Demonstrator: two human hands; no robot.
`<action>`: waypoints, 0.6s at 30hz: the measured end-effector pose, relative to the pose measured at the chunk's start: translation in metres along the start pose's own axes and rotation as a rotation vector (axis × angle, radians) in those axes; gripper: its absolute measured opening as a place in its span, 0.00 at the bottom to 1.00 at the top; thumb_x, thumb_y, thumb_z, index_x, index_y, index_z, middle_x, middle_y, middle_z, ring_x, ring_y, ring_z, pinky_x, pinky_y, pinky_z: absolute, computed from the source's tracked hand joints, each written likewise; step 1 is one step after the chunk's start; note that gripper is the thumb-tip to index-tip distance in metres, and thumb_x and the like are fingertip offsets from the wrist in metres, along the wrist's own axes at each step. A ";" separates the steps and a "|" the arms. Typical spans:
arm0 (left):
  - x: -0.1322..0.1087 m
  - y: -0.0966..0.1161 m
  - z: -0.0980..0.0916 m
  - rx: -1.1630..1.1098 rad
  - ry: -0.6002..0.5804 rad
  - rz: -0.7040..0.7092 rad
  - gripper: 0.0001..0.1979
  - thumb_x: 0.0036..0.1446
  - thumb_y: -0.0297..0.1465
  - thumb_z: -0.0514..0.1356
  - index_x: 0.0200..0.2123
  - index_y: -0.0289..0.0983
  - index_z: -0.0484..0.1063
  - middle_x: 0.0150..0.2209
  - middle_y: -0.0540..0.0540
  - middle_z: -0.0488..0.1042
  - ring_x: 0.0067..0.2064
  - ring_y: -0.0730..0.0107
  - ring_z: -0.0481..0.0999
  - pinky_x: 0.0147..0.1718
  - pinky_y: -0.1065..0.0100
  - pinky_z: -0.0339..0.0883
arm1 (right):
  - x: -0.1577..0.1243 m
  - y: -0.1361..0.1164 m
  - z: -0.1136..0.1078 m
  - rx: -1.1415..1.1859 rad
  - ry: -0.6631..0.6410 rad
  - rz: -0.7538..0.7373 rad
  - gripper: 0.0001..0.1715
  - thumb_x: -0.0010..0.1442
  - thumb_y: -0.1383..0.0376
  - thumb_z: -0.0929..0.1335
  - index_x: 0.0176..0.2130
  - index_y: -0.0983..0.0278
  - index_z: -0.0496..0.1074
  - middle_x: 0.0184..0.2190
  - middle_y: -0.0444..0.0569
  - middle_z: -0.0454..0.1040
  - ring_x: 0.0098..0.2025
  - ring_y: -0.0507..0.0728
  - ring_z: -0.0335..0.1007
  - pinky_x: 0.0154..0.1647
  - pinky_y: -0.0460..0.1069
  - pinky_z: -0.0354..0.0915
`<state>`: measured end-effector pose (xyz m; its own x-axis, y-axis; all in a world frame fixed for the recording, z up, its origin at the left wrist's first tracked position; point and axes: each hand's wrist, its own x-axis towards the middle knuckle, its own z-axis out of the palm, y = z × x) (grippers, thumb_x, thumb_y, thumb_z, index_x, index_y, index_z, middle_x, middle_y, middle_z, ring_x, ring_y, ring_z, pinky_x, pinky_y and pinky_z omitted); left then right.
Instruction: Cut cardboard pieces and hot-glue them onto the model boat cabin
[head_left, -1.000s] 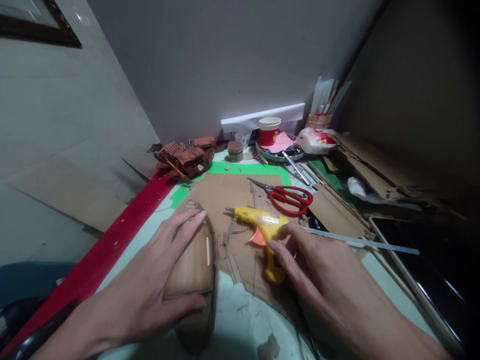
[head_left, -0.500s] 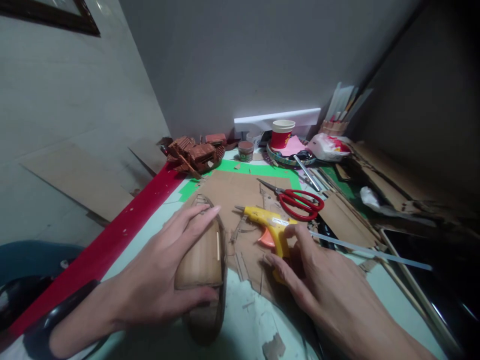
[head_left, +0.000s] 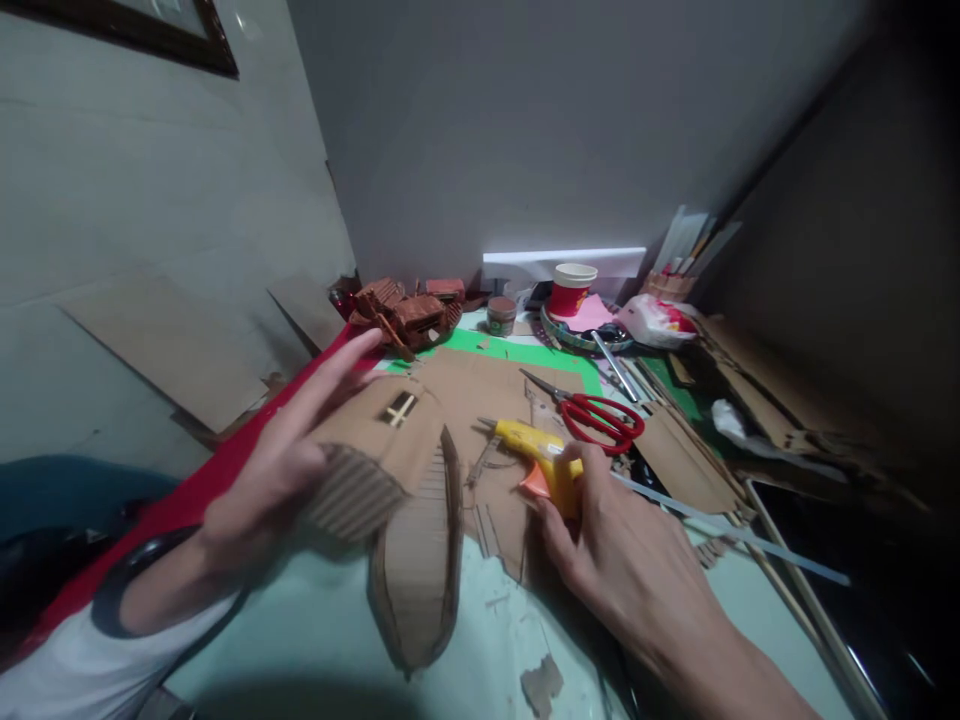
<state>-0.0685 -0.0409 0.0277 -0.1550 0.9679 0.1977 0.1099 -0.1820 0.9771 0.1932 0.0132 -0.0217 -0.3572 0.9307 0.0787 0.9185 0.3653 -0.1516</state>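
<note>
My left hand [head_left: 274, 465] grips a rounded cardboard cabin [head_left: 360, 445] from its left side, tilted so a cut window with a cross-shaped bar shows on top. Its corrugated end faces me. Just right of it lies a cardboard boat hull [head_left: 416, 575], long and pointed, with its inside bare; the cabin hides part of it. My right hand [head_left: 622, 540] has its fingers around the handle of a yellow hot glue gun [head_left: 536, 450] with an orange trigger. The gun's nozzle points left, over the cardboard sheet, and a long glue stick [head_left: 750, 537] sticks out behind.
Red-handled scissors [head_left: 600, 420] lie behind the glue gun on a cardboard sheet [head_left: 465, 385]. At the back stand a brown model [head_left: 416, 310], a small jar [head_left: 500, 315] and a red paper cup [head_left: 571, 290]. Cardboard strips and a dark tablet-like panel [head_left: 840, 590] line the right.
My left hand has lifted the cabin off the hull and moved it left, tilting it. The hull's inside now shows. My right hand stays on the glue gun.
</note>
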 end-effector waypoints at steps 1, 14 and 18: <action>0.000 0.001 0.001 -0.167 -0.003 -0.058 0.46 0.50 0.59 0.62 0.68 0.47 0.57 0.61 0.46 0.73 0.63 0.43 0.68 0.62 0.53 0.61 | 0.001 0.000 0.001 0.001 0.011 -0.001 0.16 0.66 0.59 0.58 0.51 0.63 0.53 0.28 0.51 0.75 0.28 0.68 0.77 0.24 0.48 0.48; 0.000 -0.013 0.004 -0.784 0.079 -0.205 0.22 0.58 0.47 0.62 0.49 0.41 0.79 0.40 0.48 0.85 0.42 0.60 0.84 0.38 0.68 0.78 | 0.001 0.015 -0.021 1.031 0.276 0.227 0.26 0.55 0.48 0.71 0.44 0.60 0.62 0.41 0.53 0.76 0.44 0.63 0.76 0.39 0.51 0.72; -0.001 -0.014 0.004 -0.838 0.191 -0.309 0.10 0.48 0.38 0.71 0.33 0.39 0.83 0.30 0.46 0.85 0.31 0.62 0.83 0.31 0.68 0.80 | -0.010 0.008 -0.039 1.217 0.191 0.397 0.35 0.50 0.44 0.75 0.47 0.61 0.67 0.43 0.53 0.76 0.49 0.65 0.73 0.40 0.50 0.71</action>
<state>-0.0656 -0.0384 0.0132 -0.2270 0.9630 -0.1451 -0.7012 -0.0582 0.7106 0.2107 0.0066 0.0146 0.0248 0.9982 -0.0546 0.1751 -0.0581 -0.9828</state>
